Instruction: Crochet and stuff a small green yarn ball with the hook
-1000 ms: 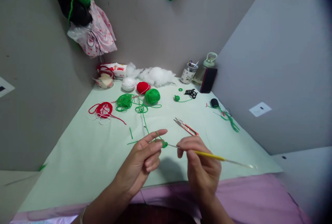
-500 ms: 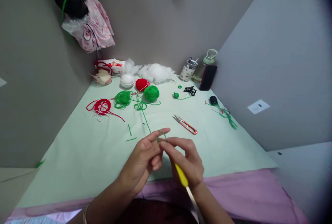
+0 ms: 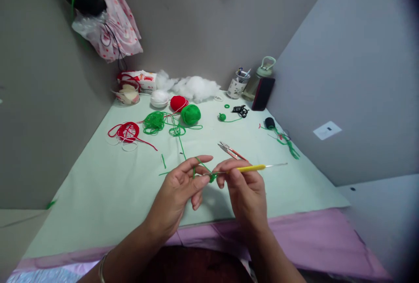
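A yellow-handled crochet hook (image 3: 250,168) is pinched in my right hand (image 3: 247,191), lying nearly level with its shaft pointing left. At the shaft's left end hangs a small piece of green crochet (image 3: 212,178). My left hand (image 3: 180,189) has thumb and fingers closed by that piece, and green yarn (image 3: 183,147) is looped over its raised index finger. The strand runs back across the table to loose green coils and a green yarn ball (image 3: 190,115). Thread snips (image 3: 231,150) with orange handles lie just beyond my right hand, partly hidden.
Red and white yarn coils (image 3: 128,132) lie at the left. White stuffing (image 3: 196,88), a red yarn ball (image 3: 179,103) and a pen cup (image 3: 238,85) stand along the back. A phone (image 3: 263,94) leans on a bottle (image 3: 263,70). Black and green yarn pieces (image 3: 288,145) are at the right.
The crochet hook has swung from pointing down toward me to nearly level between my hands. My right hand has turned, and the small green piece now shows at the hook's end.
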